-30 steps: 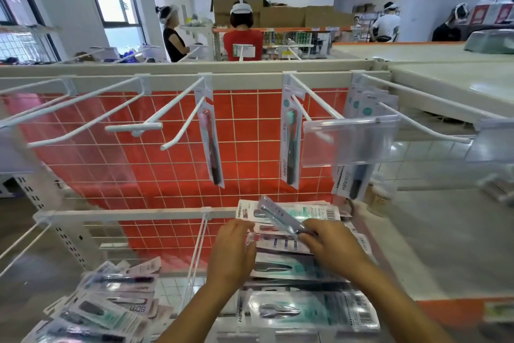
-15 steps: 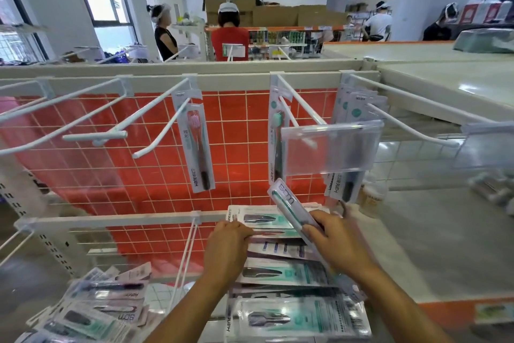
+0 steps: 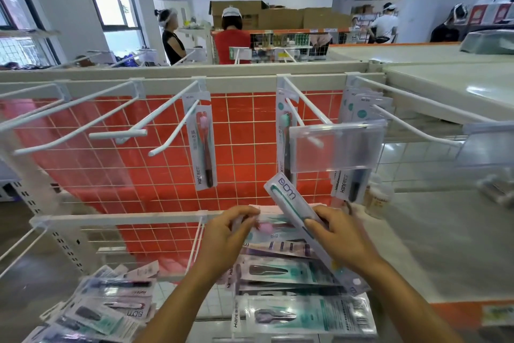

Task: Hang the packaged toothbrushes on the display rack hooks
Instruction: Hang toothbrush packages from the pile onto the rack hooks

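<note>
Right hand (image 3: 343,239): pinching a long BDM toothbrush pack (image 3: 303,220), tilted, top end up and to the left
Left hand (image 3: 228,234): fingers curled on a pink-bristle pack (image 3: 267,227) at the top of the pile
Pile (image 3: 292,273): more packs stacked right under both hands
Hooks (image 3: 172,111): above the hands, mostly bare
Hung packs: one (image 3: 204,148) up left of the hands, one (image 3: 283,134) straight above, behind a clear tag holder (image 3: 336,148)
Loose heap (image 3: 111,306): down left

Two hands (image 3: 222,242) are seen, three packs hung singly or bunched on hooks (image 3: 169,145), two heaps of packs (image 3: 111,312) laid below, four people (image 3: 232,33) behind.
</note>
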The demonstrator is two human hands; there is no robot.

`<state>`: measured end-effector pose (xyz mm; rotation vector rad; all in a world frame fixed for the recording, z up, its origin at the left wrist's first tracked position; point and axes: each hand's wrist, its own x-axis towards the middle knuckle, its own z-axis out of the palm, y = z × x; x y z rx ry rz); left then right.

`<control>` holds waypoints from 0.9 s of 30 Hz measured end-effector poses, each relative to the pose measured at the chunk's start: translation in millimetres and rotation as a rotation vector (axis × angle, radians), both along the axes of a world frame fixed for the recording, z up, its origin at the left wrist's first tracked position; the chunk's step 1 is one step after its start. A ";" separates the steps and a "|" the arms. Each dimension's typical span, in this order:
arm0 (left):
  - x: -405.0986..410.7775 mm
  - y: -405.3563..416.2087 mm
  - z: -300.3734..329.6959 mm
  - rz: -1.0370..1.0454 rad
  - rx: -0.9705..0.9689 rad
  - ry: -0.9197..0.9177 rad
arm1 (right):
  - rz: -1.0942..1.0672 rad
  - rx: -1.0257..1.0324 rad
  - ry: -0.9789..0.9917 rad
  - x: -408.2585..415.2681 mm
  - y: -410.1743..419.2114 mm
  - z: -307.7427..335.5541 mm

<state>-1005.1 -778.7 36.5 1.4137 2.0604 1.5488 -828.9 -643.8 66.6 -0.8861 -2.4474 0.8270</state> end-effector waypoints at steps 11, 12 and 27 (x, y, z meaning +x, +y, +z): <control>2.2 -8.2 55.0 0.138 0.264 -0.633 | 0.194 -0.359 0.102 1.7 -15.4 22.4; 1.0 -6.8 56.3 0.164 0.273 -0.695 | 0.205 -0.392 0.129 0.8 -17.7 23.0; 41.4 -13.3 36.8 -0.025 0.112 -0.764 | 0.182 -0.619 0.402 -22.8 -41.8 16.9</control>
